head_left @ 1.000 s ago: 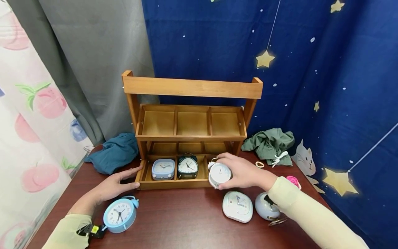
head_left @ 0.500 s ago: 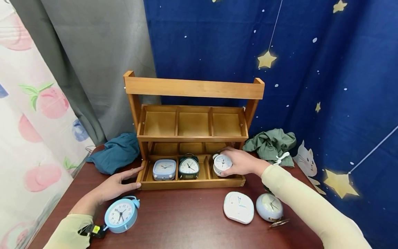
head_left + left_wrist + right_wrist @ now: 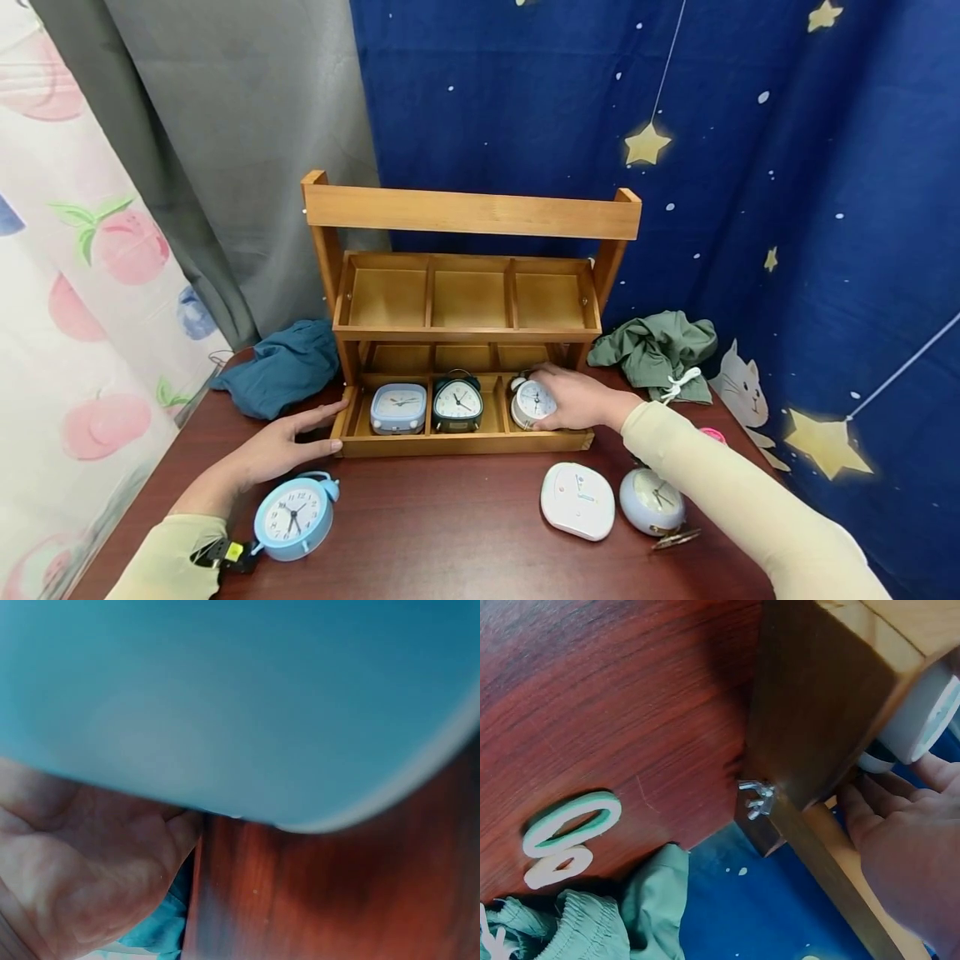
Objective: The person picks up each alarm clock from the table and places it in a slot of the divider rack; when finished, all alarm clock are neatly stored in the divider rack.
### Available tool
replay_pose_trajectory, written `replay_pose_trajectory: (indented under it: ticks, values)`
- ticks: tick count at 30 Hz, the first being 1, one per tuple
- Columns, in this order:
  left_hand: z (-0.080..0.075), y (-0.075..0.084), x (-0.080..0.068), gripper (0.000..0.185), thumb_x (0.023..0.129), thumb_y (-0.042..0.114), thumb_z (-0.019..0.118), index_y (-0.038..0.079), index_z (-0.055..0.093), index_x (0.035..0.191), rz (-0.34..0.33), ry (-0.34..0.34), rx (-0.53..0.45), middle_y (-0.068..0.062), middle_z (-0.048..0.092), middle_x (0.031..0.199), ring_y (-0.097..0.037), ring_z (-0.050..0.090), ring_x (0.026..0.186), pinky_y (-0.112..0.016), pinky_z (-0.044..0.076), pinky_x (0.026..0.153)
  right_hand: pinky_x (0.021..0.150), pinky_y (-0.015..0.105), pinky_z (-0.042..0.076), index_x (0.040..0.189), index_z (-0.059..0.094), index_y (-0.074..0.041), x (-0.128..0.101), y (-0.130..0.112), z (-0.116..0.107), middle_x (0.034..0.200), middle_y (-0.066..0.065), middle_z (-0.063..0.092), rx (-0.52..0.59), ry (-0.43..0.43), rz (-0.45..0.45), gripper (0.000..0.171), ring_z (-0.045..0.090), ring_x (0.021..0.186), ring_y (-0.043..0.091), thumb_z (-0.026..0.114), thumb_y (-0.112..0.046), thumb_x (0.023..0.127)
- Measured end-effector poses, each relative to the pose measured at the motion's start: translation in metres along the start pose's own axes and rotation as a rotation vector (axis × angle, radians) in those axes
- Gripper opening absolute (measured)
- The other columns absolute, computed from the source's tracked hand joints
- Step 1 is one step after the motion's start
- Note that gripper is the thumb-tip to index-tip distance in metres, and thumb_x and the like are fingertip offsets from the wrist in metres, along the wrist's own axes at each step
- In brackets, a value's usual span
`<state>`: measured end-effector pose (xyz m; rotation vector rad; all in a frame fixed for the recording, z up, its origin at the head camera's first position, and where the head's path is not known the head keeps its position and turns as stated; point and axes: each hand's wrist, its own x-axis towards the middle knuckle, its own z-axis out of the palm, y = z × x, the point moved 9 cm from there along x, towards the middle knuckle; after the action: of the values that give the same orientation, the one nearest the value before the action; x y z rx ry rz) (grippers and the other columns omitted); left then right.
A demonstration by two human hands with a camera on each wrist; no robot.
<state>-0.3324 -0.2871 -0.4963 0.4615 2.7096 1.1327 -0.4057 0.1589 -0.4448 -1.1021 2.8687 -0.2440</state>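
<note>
White clock (image 3: 533,402) now down in the rack's (image 3: 465,443) right lower compartment, off the bench since a second ago; right hand (image 3: 573,398) still curled round it, seemingly not released. Left hand (image 3: 281,446) unmoved, fingers straight against the rack's left end. Placement almost complete.

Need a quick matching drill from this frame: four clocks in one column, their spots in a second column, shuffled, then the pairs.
Things:
1. white round clock
2. black clock
3. blue round clock
4. white flat clock

Places:
A. on the table near the left hand
B. middle compartment of the rack's bottom tray
C. on the table in front of the rack, right side
D. right compartment of the bottom tray, held by the right hand

Pairs: 1-D, 2-B, 3-A, 4-C
</note>
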Motion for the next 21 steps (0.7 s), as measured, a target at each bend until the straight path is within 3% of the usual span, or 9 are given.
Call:
replay_pose_trajectory:
  ticks: [7,14,21]
  values:
    - [0.000,-0.001,0.001,0.083,0.105,0.055,0.076,0.019,0.045,0.173,0.009,-0.004,-0.001,-0.019,0.046,0.173,-0.049,0.040,0.159,-0.077,0.037,0.119,0.121,0.058,0.047,0.166,0.049,-0.004,-0.017,-0.007,-0.021,0.166,0.021,0.050,0.081,0.044,0.041,0.095,0.050,0.152,0.040,0.087,-0.054,0.095]
    - [-0.001,0.001,0.002,0.082,0.104,0.054,0.076,0.019,0.045,0.172,0.020,-0.005,-0.002,-0.020,0.046,0.172,-0.050,0.042,0.157,-0.077,0.038,0.119,0.119,0.059,0.047,0.166,0.050,-0.008,-0.065,-0.032,-0.052,0.168,0.014,0.049,0.131,0.150,-0.012,0.089,0.051,0.152,0.035,0.082,-0.057,0.099]
    - [0.000,-0.002,0.002,0.082,0.105,0.054,0.076,0.021,0.045,0.173,0.010,-0.009,-0.013,-0.020,0.046,0.172,-0.050,0.041,0.158,-0.077,0.038,0.118,0.110,0.056,0.055,0.165,0.053,-0.015,-0.114,-0.052,-0.055,0.164,0.008,0.052,0.087,0.202,-0.063,0.087,0.055,0.146,0.027,0.080,-0.063,0.099]
